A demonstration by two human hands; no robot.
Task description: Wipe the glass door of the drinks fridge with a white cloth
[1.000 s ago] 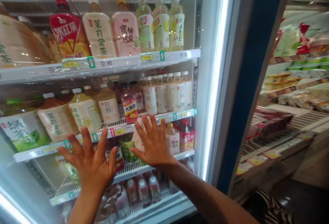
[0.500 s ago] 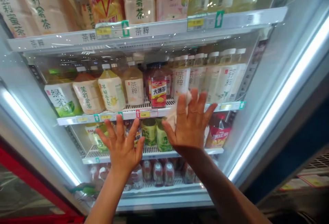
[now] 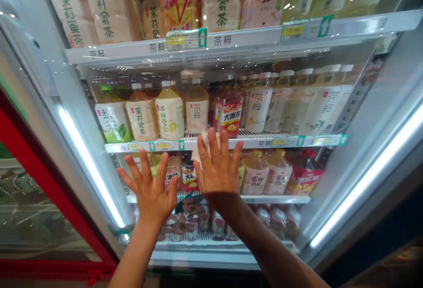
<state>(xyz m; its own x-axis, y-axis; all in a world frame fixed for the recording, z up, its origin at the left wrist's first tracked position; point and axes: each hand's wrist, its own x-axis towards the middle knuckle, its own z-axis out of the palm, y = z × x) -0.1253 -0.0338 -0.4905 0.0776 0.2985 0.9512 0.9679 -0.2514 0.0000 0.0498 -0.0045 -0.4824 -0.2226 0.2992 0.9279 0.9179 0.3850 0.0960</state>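
Fingers spread, my left hand is raised in front of the cooler's glass door, low on the left, with nothing in it. Whether its palm touches the glass cannot be made out. To its right, my right hand lies flat with spread fingers over a crumpled white cloth, holding it against the glass. The cloth shows at the fingertips and the left edge of the hand; the rest is hidden. Behind the hands is a shelf edge with price tags, and a red-labelled tea bottle stands above my right hand.
Rows of bottled drinks fill the shelves, with large bottles at the top. Bright light strips run down both sides of the cooler. A red door frame crosses the lower left, and a dark panel is at the lower right.
My right hand has moved left across the glass with the cloth, closer to my left hand. The view has shifted, so the shelves appear further right. My left hand keeps its spread pose.
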